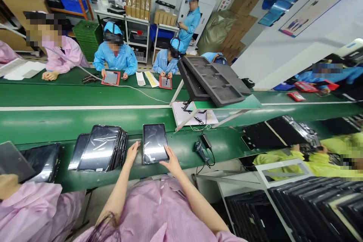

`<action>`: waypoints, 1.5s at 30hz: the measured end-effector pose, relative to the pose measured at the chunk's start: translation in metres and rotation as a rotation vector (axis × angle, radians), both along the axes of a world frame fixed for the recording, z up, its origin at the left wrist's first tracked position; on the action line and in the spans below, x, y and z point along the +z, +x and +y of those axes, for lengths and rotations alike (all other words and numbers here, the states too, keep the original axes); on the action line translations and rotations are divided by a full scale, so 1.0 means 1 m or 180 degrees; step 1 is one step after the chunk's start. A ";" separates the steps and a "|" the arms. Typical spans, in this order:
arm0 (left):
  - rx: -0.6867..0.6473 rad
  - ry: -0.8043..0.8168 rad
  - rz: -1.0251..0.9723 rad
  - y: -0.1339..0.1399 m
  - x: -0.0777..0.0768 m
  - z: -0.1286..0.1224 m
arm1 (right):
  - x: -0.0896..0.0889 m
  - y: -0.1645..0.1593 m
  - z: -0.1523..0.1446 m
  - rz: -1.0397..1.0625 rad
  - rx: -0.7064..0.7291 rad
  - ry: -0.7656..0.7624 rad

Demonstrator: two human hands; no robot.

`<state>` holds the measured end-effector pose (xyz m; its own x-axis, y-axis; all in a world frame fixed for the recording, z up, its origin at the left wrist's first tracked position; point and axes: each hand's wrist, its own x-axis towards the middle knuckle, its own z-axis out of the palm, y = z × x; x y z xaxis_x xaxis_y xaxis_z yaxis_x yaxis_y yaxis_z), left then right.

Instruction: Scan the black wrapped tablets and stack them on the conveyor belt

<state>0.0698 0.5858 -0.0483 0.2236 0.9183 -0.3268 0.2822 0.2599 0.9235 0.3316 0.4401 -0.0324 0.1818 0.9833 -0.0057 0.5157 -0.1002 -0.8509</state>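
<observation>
A tablet (154, 141) with a dark, glossy screen lies on the green bench in front of me. My right hand (172, 162) is at its lower right edge, fingers stretched along the side and thumb apart, touching it without a visible grip. Just left of the tablet, my left hand (132, 153) is held with its fingers extended, holding nothing, a small gap from the tablet's edge. Farther left, a stack of similar tablets (99, 147) leans over in a fanned row, glossy screens up.
A barcode scanner (201, 152) and a black power adapter (206, 141) with cables lie to the right. Black foam trays (215, 79) sit on a raised stand. Co-workers sit on both sides and across the conveyor (70, 119). A rack of dark panels (317, 204) stands at lower right.
</observation>
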 end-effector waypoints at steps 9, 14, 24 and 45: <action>-0.0459 0.1003 0.0092 -0.005 0.029 -0.077 | -0.007 0.009 0.007 0.0294 0.0202 0.0307; -0.0381 0.1315 0.0787 0.001 0.037 -0.075 | 0.002 0.008 0.010 0.0080 0.0116 0.0191; -0.0446 0.1234 0.1397 0.004 0.046 -0.079 | 0.000 -0.001 0.013 -0.0034 0.0037 0.0207; -0.0172 0.1090 0.1480 0.005 0.009 -0.088 | -0.031 0.005 0.003 0.0347 -0.0001 0.0213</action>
<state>0.0751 0.4976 -0.0397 0.1772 0.9802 -0.0881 0.6829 -0.0579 0.7282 0.3365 0.4431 -0.0629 0.1841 0.9821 0.0401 0.4196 -0.0416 -0.9067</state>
